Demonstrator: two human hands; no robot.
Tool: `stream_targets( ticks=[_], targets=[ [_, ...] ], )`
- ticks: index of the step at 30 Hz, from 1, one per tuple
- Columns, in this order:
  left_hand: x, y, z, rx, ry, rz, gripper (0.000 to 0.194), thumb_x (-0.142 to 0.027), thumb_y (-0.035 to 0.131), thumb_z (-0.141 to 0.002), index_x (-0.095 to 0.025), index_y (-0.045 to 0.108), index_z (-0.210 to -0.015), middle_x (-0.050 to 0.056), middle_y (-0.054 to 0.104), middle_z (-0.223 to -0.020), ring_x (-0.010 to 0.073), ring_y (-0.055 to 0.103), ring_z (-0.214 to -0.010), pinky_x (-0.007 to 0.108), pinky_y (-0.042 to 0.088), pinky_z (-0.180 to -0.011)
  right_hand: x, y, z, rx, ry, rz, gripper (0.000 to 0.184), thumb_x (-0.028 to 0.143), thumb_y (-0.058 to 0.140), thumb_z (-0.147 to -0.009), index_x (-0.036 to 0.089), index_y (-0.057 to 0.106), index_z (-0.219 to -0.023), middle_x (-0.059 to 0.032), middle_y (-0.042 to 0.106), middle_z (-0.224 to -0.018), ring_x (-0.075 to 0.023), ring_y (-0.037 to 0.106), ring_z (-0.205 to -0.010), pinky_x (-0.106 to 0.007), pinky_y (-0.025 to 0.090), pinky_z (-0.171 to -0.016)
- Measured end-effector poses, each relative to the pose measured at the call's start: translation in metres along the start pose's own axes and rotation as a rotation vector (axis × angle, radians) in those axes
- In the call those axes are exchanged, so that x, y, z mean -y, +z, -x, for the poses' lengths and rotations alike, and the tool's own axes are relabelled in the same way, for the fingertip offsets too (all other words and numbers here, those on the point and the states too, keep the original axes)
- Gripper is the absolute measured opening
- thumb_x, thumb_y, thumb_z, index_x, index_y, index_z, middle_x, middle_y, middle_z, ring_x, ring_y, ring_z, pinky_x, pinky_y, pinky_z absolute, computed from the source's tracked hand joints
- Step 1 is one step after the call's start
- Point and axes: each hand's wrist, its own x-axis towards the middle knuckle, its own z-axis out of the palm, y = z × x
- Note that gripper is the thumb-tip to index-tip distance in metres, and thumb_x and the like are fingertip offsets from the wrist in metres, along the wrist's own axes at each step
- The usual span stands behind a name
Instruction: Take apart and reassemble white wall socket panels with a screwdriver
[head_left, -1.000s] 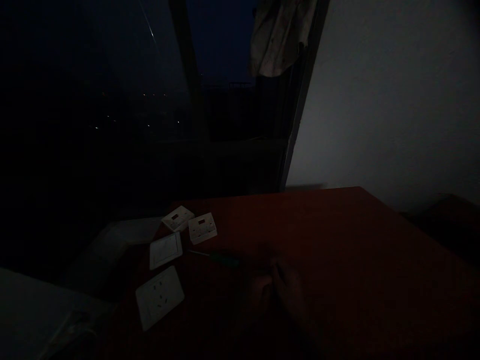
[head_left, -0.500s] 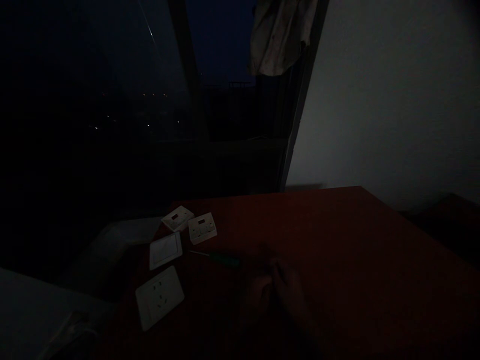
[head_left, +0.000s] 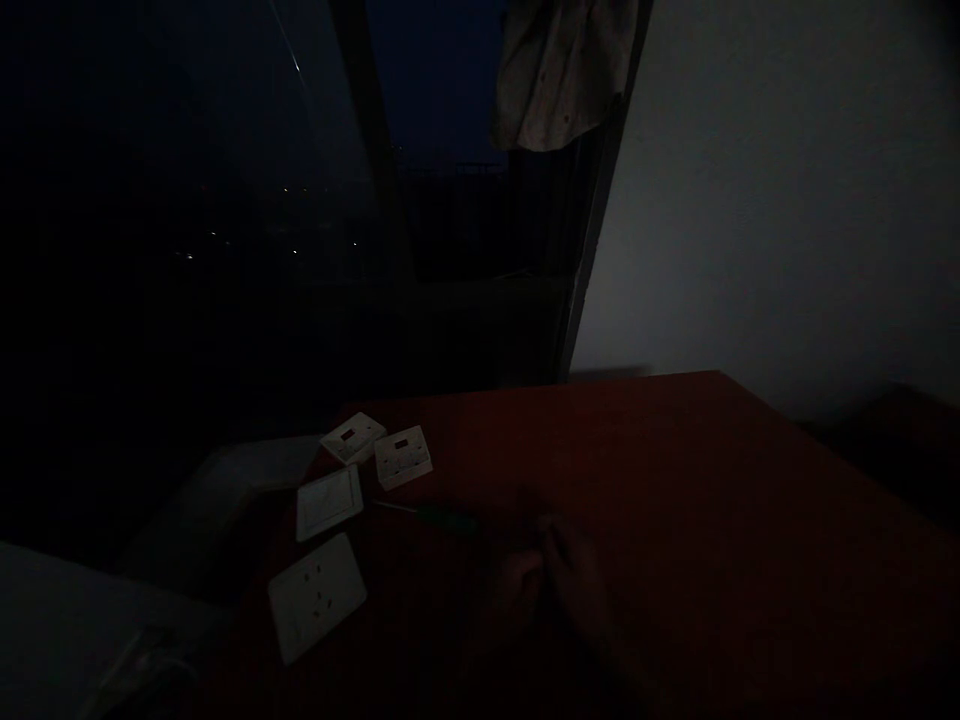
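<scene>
In the dim light my left hand [head_left: 517, 585] is closed, its fingers curled near the table's front. Close beside it on the right is my right hand [head_left: 577, 575], also closed, thumb and fingers drawn together. Whatever the fingers hold, if anything, is lost in the dark. Left of my hands lies a screwdriver [head_left: 446, 519] with a green handle, its thin shaft pointing left. Beyond its tip are a white wall socket plate [head_left: 319, 598], a white switch plate [head_left: 330, 503] and two white back boxes [head_left: 403, 457] [head_left: 354, 438].
The reddish table [head_left: 675, 480] runs back to a dark window [head_left: 450, 230]. A pale wall [head_left: 787, 200] rises on the right. A cloth [head_left: 562, 80] hangs at the window's top. A pale ledge [head_left: 247, 465] lies beyond the table's left edge.
The view has shifted very slightly and grown a little darker. My hands stay close together in nearly the same pose; the plates, boxes and screwdriver lie as before.
</scene>
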Motion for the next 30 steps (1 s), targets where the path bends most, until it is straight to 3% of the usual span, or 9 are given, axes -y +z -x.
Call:
stream_targets(
  ticks=[8, 15, 30],
  targets=[
    [-0.0023, -0.0014, 0.0015, -0.019, 0.006, 0.032, 0.031, -0.020, 0.039, -0.092, -0.024, 0.068, -0.081, 0.002, 0.069, -0.086, 0.0177, 0.061, -0.083, 0.028, 0.045, -0.077, -0.0009, 0.0007, -0.0003, 0.001, -0.006, 0.004, 0.030, 0.036, 0.040, -0.092, 0.020, 0.060, -0.076, -0.0037, 0.065, -0.074, -0.0172, 0.060, -0.067, -0.025, 0.044, -0.061],
    [0.0009, 0.0009, 0.0013, 0.020, -0.002, 0.043, 0.024, -0.037, 0.050, -0.094, -0.017, 0.064, -0.091, 0.004, 0.066, -0.096, 0.0155, 0.061, -0.085, 0.035, 0.049, -0.082, -0.0015, 0.0005, 0.0005, -0.003, 0.004, 0.002, 0.030, 0.035, 0.040, -0.091, 0.020, 0.063, -0.079, -0.0044, 0.067, -0.076, -0.0173, 0.061, -0.068, -0.025, 0.044, -0.062],
    [0.0064, 0.0026, 0.0005, 0.030, -0.024, 0.038, 0.023, -0.036, 0.051, -0.094, -0.018, 0.064, -0.098, 0.005, 0.065, -0.102, 0.0165, 0.062, -0.090, 0.037, 0.050, -0.085, 0.0026, 0.0013, -0.0006, -0.004, 0.002, -0.005, 0.030, 0.035, 0.040, -0.090, 0.020, 0.060, -0.075, -0.0026, 0.064, -0.071, -0.0165, 0.059, -0.065, -0.024, 0.043, -0.060]
  ],
)
